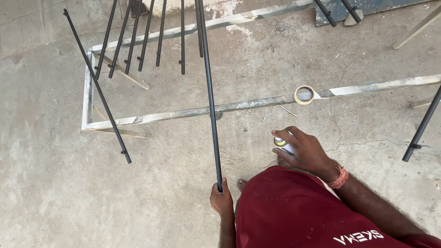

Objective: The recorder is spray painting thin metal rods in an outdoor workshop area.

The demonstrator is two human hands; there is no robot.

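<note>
Left hand (222, 198) down low by the red shirt (294, 211), fingers curled tight around the bottom end of a long black rod (211, 96) that runs up and away toward the top of the frame. Right hand (305, 150) out in front, wrapped around a small spray can (284, 143) with a yellowish top, index finger stretched over the nozzle end, other fingers closed on the body; red thread band (340, 178) on that wrist. Can pretty much hidden in the grip, sitting just right of the held rod and above bare concrete floor (55, 193). Toes (241, 184) poking out below the shirt, right next to the rod's lower end. Further out, a pale metal frame (183, 111) on the ground, with a roll of tape (304, 95) resting on its near bar and a bent bit of wire (279, 110) just in front of it. Bunch more black rods (138, 41) leaning in a row at the top left, one longer black rod (96, 85) slanting down across the frame corner, and another dark rod (422, 126) coming in at the right edge. Can't tell whether the nozzle is actually pressed.
</note>
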